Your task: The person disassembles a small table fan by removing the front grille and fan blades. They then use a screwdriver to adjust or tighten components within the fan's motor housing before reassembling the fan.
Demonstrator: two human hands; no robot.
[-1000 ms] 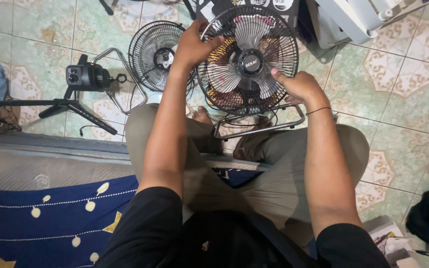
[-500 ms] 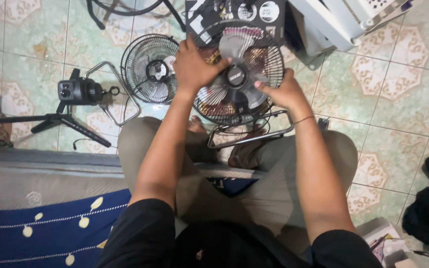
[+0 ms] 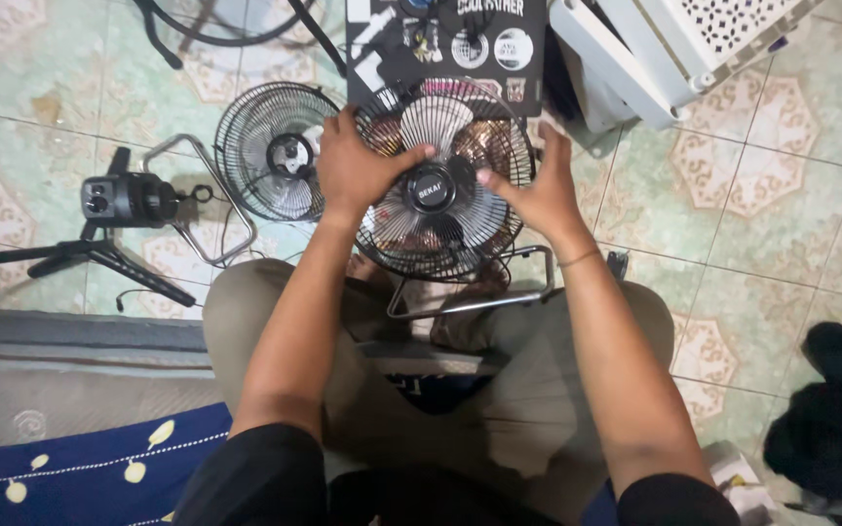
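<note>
Black wire guards a small floor fan (image 3: 438,190) propped on the tiled floor (image 3: 762,224) by the seated person's knees. Left hand (image 3: 355,168) lies spread over the grille's upper left; right hand (image 3: 530,190) cups the right rim, fingers extended. Pressed unevenly, the grille could spring free and nip fingers.
</note>
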